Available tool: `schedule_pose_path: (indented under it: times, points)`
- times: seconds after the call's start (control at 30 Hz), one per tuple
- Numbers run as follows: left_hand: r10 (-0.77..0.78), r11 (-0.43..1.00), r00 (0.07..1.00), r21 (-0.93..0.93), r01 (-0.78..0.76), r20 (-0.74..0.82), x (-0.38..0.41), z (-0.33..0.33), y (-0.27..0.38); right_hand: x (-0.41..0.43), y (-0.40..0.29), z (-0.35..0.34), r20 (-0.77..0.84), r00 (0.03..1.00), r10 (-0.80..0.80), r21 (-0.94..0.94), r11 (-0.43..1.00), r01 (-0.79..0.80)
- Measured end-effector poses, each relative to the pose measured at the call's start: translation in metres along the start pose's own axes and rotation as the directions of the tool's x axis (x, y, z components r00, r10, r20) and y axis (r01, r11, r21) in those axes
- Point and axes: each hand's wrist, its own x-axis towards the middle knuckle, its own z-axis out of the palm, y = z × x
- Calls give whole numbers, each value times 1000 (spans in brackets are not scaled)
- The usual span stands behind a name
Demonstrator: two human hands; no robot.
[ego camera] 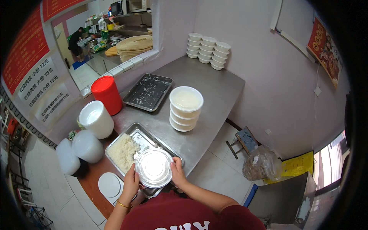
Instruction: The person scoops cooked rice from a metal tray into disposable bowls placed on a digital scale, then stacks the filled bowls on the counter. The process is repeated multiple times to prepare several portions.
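A round plastic container with a clear, shiny lid [153, 168] is held between my two hands, over the near end of a metal tray [143, 126]. My left hand [130, 182] grips its left side and my right hand [178, 173] its right side. What the container holds is hidden by glare. Cooked white rice [124, 152] lies heaped in the tray's left part. Beyond the tray stands a stack of lidded round containers [186, 107] with pale contents. A round white kitchen scale [110, 185] sits left of my left hand.
A dark tray with rice grains [148, 91], a red canister [107, 95], stacked white tubs [97, 119] and translucent lids or bowls [87, 146] stand along the left. Several stacks of small lidded containers [205, 50] are at the far wall. Beyond the opening, a person [75, 43] bends over.
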Motion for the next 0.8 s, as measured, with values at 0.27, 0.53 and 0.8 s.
schedule_pose_path:
  times: [0.27, 0.53, 0.8]
  points:
    - [28, 999, 995, -23, -26, 91, 5, 16, 10, -10, -19, -18, 72, 978, 195, 496, 844, -205]
    - [144, 803, 984, -594, -56, 103, -19, 18, 41, 21, -73, -55, 148, 916, 372, 764, 546, -345]
    - [-32, 783, 991, -620, -59, -134, -63, -14, -4, 204, -178, -121, -267, 964, -19, 646, 738, 193]
